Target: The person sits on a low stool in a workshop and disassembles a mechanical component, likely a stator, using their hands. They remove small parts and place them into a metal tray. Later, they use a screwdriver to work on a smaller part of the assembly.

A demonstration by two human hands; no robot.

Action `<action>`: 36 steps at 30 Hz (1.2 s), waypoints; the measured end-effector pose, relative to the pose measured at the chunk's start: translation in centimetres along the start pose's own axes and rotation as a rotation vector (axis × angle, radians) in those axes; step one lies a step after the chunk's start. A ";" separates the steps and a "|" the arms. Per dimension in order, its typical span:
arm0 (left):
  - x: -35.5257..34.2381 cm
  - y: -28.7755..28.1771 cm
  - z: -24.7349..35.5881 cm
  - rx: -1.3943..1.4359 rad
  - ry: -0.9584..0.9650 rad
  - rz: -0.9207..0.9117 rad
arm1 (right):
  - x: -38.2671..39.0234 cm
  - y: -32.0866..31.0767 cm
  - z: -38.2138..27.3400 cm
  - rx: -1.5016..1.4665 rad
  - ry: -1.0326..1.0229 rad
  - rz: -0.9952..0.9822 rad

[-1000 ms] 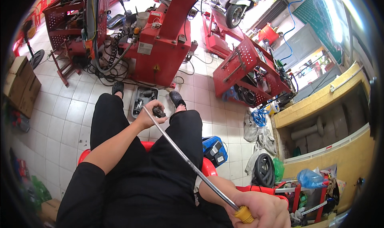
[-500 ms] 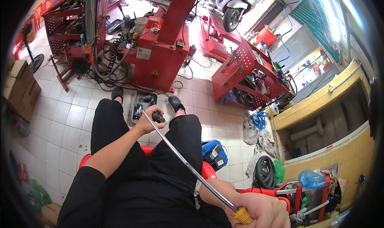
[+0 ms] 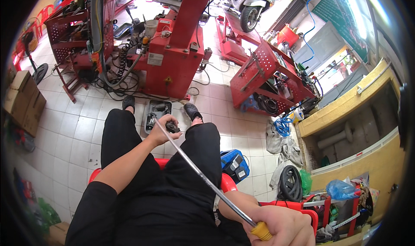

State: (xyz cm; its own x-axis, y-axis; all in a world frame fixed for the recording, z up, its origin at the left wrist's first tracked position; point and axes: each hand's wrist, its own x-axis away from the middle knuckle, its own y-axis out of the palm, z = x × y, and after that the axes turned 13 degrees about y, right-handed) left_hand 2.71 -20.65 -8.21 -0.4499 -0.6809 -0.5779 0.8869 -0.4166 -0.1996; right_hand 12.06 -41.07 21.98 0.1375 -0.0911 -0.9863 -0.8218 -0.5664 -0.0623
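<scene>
My right hand (image 3: 283,226) is closed round the yellow handle of a long screwdriver (image 3: 202,177) at the lower right. Its bright metal shaft runs up and leftward over my lap, and the far end reaches my left hand (image 3: 159,134). That hand is curled round a dark, greasy metal part (image 3: 172,127), beside the end of the shaft. Whether the tip touches the part cannot be made out. Just beyond the left hand, a grey tray (image 3: 148,126) with dark metal parts (image 3: 161,107) stands on the floor between my feet.
A red machine (image 3: 173,69) stands ahead, with cables about its base. To the right are a red perforated tool cart (image 3: 259,75), a blue case (image 3: 234,166) and black coiled tubing (image 3: 290,184). Cardboard boxes (image 3: 23,101) stand at the left. A red seat (image 3: 227,183) is beneath me.
Both hands keep nearly the same hold on the screwdriver and the dark part. The view has shifted slightly, with no other clear movement.
</scene>
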 end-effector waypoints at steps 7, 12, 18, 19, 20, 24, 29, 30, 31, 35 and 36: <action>0.1 -0.1 0.1 0.025 -0.030 -0.015 | 0.1 0.1 -0.1 0.027 -0.016 0.026; 0.1 0.4 -0.1 0.070 -0.029 -0.005 | 0.3 0.2 -0.6 0.045 0.010 0.051; 0.0 0.7 -0.4 0.048 -0.023 -0.016 | 1.3 0.7 -1.1 0.062 0.048 0.091; 0.1 0.7 -0.7 0.052 -0.033 -0.014 | 1.5 0.7 -0.6 0.062 0.041 0.090; 0.4 0.5 -0.5 0.051 -0.052 -0.014 | 1.6 0.6 -0.3 0.067 0.042 0.089; 1.6 -3.1 -1.7 -0.165 0.005 0.023 | 1.8 -1.2 1.1 0.101 0.217 0.115; -0.1 0.3 -2.4 -0.171 -0.074 -0.029 | 3.0 -4.7 1.4 0.497 0.481 0.102; -0.2 -0.5 -2.8 -0.193 -0.123 0.023 | 3.2 -5.3 1.7 0.484 0.508 0.064; -0.3 -1.6 -3.2 -0.142 -0.211 0.067 | 3.7 -5.8 1.9 0.474 0.537 0.029; -3.7 -4.7 -3.5 -0.025 -0.423 0.222 | 4.8 -6.2 3.7 0.601 0.488 0.012; -4.4 -5.7 -3.3 -0.138 -0.489 0.177 | 5.2 -6.1 4.2 0.652 0.462 0.008</action>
State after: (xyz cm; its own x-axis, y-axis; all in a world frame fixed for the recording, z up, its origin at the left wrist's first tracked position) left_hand 0.01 -13.25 -7.14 -0.2590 -0.9485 -0.1824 0.9444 -0.2091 -0.2537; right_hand 15.44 -34.59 16.63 0.2287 -0.5040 -0.8329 -0.9618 0.0152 -0.2733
